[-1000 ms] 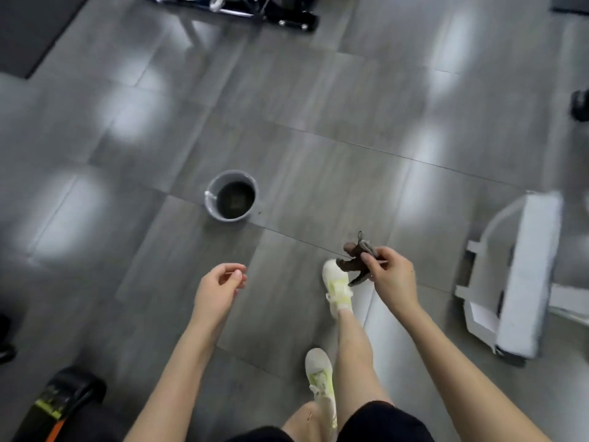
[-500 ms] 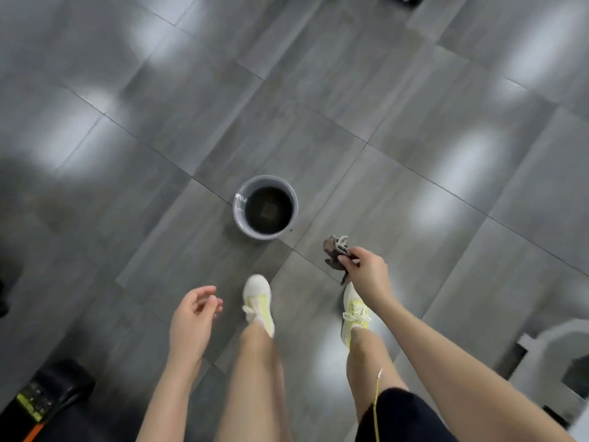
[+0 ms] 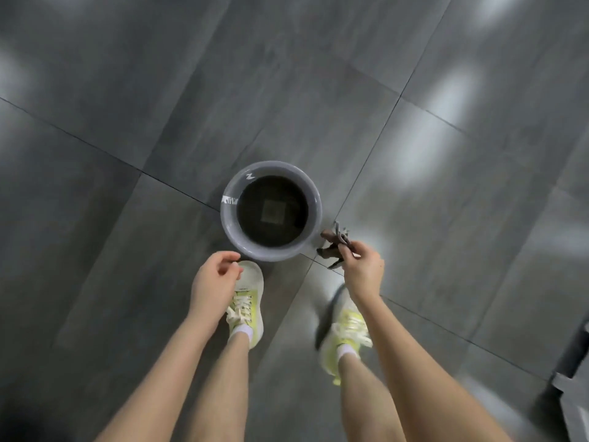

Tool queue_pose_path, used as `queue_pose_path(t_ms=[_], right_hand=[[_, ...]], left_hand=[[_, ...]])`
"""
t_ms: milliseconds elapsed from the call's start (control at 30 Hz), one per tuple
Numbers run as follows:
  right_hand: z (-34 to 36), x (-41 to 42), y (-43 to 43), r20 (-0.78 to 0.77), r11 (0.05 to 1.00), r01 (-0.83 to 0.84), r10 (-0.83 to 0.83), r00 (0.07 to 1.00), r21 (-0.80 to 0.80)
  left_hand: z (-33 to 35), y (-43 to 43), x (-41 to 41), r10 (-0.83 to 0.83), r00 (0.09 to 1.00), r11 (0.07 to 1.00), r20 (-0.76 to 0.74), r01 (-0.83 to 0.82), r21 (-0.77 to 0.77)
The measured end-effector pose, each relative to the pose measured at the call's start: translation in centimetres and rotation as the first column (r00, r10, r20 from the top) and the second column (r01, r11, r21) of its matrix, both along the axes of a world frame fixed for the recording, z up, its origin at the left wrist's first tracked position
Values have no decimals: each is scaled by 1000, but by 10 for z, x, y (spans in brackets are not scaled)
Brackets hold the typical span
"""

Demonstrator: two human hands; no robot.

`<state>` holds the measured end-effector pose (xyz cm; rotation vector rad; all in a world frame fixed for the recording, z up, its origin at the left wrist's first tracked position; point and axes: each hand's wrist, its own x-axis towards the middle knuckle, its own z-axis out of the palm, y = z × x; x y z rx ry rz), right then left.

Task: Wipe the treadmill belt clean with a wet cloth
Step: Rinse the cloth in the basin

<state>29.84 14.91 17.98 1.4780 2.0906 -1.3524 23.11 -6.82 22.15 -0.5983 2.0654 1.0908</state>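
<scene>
While our right hand (image 3: 361, 271) pinches the bunched cloth (image 3: 334, 245) in its fingertips just beside the bucket (image 3: 229, 218) rim and our left hand (image 3: 214, 283) hangs loosely curled and empty, we judge wetting imminent, no treadmill belt in view, wiping all ahead.
</scene>
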Motion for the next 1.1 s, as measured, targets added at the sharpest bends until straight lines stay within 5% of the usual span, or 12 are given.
queue_pose_path(t_ms=[233,400,567,767,900,1000,1100], right_hand=[[-72,-40,-25,-121,912,296,-340,933,-284],[-148,-23,10,-9,893,411,-419,908,-185],[-194,-11,26,57,917,337,-333,941,-212],[-223,-14,30,112,901,398,-383,917,-174],[-208,-16,24,18,927,125,-141,990,353],[-216,-12,12,0,977,-197,197,980,79],[-207,-14,12,1,984,-172,172,985,-37]], left_hand=[[-105,22,-24,-72,995,993,74,64,100],[-185,83,-37,-238,969,964,61,229,132],[-226,119,-30,-593,802,803,-71,595,9],[-246,130,-23,-786,618,610,22,780,-144],[-245,129,-27,-750,660,651,45,749,-126],[-242,132,-32,-756,650,644,78,759,-95],[-230,137,-39,-765,639,632,87,769,-95]])
